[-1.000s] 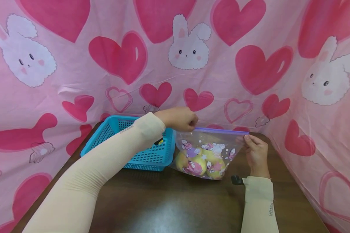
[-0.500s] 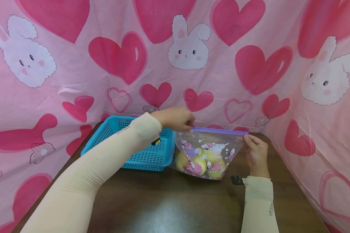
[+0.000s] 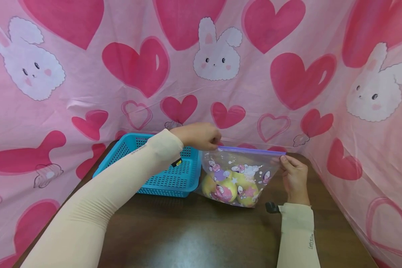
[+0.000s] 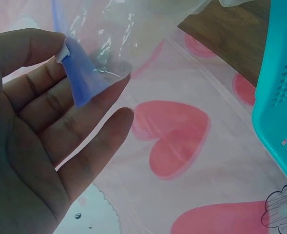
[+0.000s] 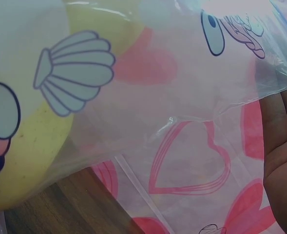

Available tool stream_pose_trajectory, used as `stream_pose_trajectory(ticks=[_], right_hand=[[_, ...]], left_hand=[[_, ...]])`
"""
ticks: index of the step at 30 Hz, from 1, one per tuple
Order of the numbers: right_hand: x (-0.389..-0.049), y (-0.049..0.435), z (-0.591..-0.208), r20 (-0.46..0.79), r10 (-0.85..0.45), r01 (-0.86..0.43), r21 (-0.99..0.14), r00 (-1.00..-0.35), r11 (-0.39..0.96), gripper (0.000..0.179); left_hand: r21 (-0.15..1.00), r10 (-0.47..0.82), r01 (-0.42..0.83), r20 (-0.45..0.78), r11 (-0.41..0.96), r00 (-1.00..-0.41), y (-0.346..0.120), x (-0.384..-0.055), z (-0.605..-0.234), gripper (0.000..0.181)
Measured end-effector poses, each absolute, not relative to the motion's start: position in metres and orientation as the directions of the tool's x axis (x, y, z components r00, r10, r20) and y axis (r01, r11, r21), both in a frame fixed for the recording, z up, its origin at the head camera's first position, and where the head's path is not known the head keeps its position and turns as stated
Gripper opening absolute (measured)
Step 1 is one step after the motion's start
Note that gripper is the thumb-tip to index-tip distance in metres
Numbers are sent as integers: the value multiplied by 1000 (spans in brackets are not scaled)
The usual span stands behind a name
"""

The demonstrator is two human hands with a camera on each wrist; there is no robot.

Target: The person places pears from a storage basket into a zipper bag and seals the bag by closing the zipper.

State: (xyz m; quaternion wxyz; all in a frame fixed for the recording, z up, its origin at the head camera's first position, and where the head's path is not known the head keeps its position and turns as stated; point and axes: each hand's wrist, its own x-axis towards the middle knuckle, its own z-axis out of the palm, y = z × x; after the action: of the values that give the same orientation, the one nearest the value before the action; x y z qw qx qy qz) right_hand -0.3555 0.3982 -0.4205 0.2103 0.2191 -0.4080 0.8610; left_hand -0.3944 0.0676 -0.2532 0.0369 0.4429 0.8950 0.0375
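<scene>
A clear zip bag [image 3: 232,160] printed with pink cartoon figures and shells stands on the table, its purple zip strip [image 3: 254,150] stretched along the top. Several yellow, round, fruit-like things [image 3: 226,190] lie inside, partly masked by the print. At the strip's left end, my left hand [image 3: 201,136] pinches a small white slider [image 4: 63,51] between thumb and forefinger; the other fingers spread behind the bag's corner in the left wrist view. My right hand [image 3: 294,178] pinches the upper right corner between thumb and fingers. The right wrist view shows speckled yellow skin [image 5: 38,146] through the plastic.
A blue perforated basket [image 3: 130,137] sits left of the bag, partly covered by my left forearm [image 3: 130,178]. Dark wood forms the table [image 3: 187,238]. A pink cloth [image 3: 254,82] with hearts and rabbits hangs behind and at both sides.
My left hand has slid a short way left along the zip strip to its left end. The right hand and the bag have stayed in place.
</scene>
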Motion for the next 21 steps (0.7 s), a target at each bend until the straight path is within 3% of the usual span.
stream_pose_trajectory(ticks=[21], right_hand=[[-357,398,-422,541,190,-545,-635,-820,-547,22]], left_hand=[[93,771,765,-51,637,-635,56,-395,-253,17]])
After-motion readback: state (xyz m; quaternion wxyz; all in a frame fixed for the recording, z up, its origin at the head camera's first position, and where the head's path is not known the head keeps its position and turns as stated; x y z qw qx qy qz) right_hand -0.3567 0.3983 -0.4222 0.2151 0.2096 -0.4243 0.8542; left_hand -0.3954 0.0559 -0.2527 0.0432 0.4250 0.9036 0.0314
